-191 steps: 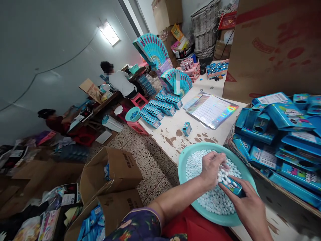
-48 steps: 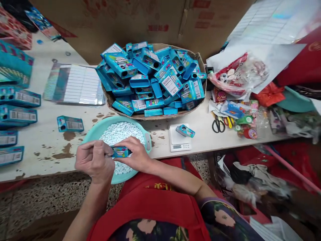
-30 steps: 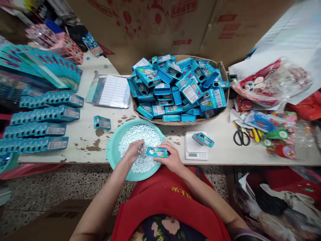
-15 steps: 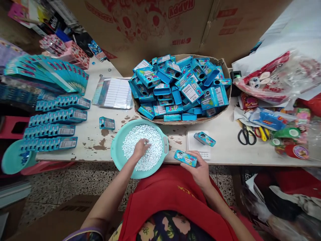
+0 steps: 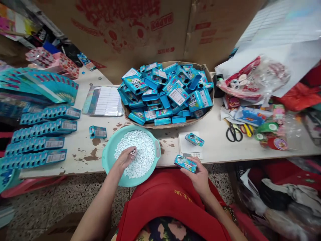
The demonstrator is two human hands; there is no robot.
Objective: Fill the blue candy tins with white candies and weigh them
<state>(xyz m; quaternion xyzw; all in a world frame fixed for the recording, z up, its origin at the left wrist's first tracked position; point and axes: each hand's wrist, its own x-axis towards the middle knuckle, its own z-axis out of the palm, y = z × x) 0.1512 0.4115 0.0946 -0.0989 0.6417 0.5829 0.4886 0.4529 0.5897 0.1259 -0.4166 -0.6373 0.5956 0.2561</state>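
Note:
My left hand [image 5: 127, 157] is over the mint-green bowl [image 5: 108, 157], its fingers curled around a few small white candies. Loose white candies [image 5: 140, 160] fill the bowl beneath it. In my right hand [image 5: 199, 175] is a small blue candy box [image 5: 185, 163], held by its sides at the table's front edge, with a round window or opening at its left end. Just beyond it, another blue box [image 5: 195, 139] rests on a white kitchen scale [image 5: 185, 147]. One more blue box [image 5: 97, 132] lies left of the bowl.
A cut-down carton [image 5: 165, 126] heaped with blue boxes stands behind the bowl. Rows of blue boxes [image 5: 50, 127] line the left side. Black scissors [image 5: 234, 133], tape rolls [image 5: 268, 127] and a plastic bag [image 5: 260, 80] lie at right. A large cardboard box [image 5: 140, 43] blocks the back.
My left hand has lifted slightly from the candies and shifted left, now with candies in its fingers. The view has turned right. My right hand keeps hold of the box.

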